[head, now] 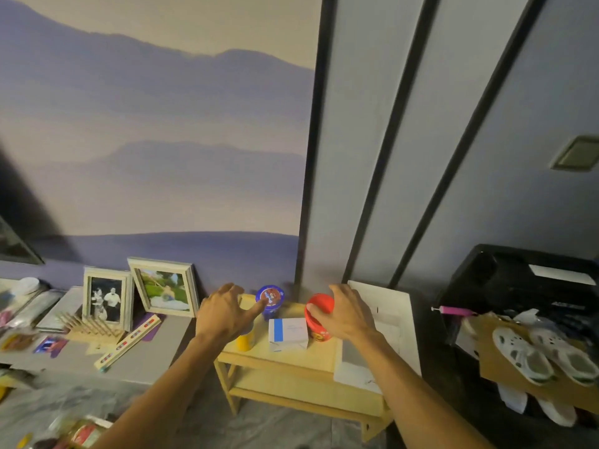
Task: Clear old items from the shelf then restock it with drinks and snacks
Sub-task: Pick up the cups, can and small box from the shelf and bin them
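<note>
Low two-tier shelf of pale wood (319,356) standing against the wall, four items on its top board. The right hand (348,314) grips the red-lidded round tub (321,307) at the board's right edge, thumb on the near rim and fingers curled over the far side. The left hand (223,314), fingers spread wide and holding nothing, hovers above the yellow cylindrical can (245,341), its forefinger reaching the blue round tin (270,298) behind the white blue-striped carton (288,330).
</note>
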